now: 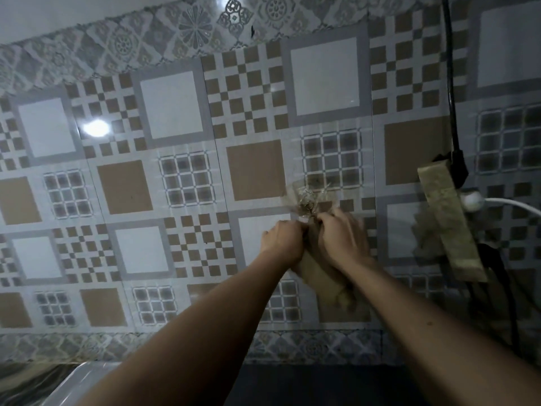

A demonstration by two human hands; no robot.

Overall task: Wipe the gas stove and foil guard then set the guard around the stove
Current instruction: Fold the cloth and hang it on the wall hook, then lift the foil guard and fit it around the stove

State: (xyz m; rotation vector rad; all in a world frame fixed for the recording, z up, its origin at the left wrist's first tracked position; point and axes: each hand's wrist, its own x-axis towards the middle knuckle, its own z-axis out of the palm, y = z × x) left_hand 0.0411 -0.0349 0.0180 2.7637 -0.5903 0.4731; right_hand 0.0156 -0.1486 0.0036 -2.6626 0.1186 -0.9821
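Hands: left hand (282,244) and right hand (341,238) are raised together at the wall (175,112), fingers curled on a brownish cloth (319,276) hanging between them; the top looks clear and crinkly, perhaps plastic. Blur hides the exact grip.
Why: probably readying or unhooking the cloth for wiping.
Stove, guard: neither is in view.
Surface: glossy patterned tile, lamp glare at left.
Room: dim; wooden strip (450,224) and cables (452,83) at right.
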